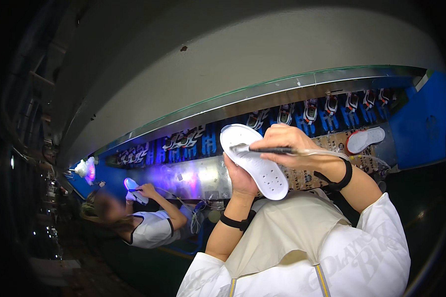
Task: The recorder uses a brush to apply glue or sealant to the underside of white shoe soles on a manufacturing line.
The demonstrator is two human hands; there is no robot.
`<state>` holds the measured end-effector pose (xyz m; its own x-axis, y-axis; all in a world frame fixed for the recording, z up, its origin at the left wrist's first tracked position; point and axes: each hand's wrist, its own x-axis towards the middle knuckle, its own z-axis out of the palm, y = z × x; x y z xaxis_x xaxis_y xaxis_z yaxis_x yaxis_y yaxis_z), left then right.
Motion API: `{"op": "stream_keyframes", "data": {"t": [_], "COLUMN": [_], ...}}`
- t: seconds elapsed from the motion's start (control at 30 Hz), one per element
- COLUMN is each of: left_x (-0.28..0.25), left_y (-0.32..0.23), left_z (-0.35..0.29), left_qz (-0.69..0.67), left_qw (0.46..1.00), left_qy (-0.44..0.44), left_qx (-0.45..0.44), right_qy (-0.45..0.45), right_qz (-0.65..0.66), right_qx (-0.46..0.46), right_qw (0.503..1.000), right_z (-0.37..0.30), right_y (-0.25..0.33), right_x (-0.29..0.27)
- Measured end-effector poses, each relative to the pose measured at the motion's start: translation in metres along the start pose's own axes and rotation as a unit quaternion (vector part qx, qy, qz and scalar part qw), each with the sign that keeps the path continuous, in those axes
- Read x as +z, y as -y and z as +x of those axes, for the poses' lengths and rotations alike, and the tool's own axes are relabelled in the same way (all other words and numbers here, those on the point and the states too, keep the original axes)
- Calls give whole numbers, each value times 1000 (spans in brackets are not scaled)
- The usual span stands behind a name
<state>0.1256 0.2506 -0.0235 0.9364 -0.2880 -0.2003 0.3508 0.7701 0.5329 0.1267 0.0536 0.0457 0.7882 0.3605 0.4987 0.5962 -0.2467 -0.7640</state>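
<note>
I have the left hand (242, 177) cupped under the white sole (260, 168), before the apron (287, 222); the right hand (287, 142) pinches a brush (270, 150). It seems light, bendable: I'd grip its edges.

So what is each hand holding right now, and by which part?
The left hand holds a white sole along its left edge, near the middle; the right hand grips a dark-handled tool by its handle.

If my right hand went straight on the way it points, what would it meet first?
Probably the white shoe sole: the brush in your right hand points across it, tip over its surface, though depth is hard to judge.
</note>
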Motion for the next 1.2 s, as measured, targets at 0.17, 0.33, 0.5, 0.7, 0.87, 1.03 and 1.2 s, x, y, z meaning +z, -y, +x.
{"op": "stream_keyframes", "data": {"t": [0.17, 0.33, 0.5, 0.7, 0.87, 1.03, 1.2], "left_x": [11, 13, 8, 20, 34, 41, 46], "left_y": [-13, -25, -44, -60, -71, -81, -88], "left_z": [4, 12, 19, 27, 29, 35, 45], "left_qz": [-40, -118, -141, -102, -47, 5, 86], "left_qw": [995, 989, 984, 989, 989, 982, 970], "left_qy": [83, 86, 107, 104, 143, 185, 214], "left_qx": [-25, -27, -22, 16, -7, -32, -78], "right_qy": [198, 84, 100, 228, 157, 172, 247], "right_qz": [54, -63, 49, 67, 14, 99, 26], "right_qx": [-118, -117, -83, -177, -121, -90, -143], "right_qw": [972, 988, 990, 955, 980, 976, 958], "right_z": [-6, -4, -6, -2, 1, 1, 6], "right_y": [12, 18, 26, 30, 29, 39, 39], "right_x": [2, 13, 9, 4, 5, -8, -10]}}
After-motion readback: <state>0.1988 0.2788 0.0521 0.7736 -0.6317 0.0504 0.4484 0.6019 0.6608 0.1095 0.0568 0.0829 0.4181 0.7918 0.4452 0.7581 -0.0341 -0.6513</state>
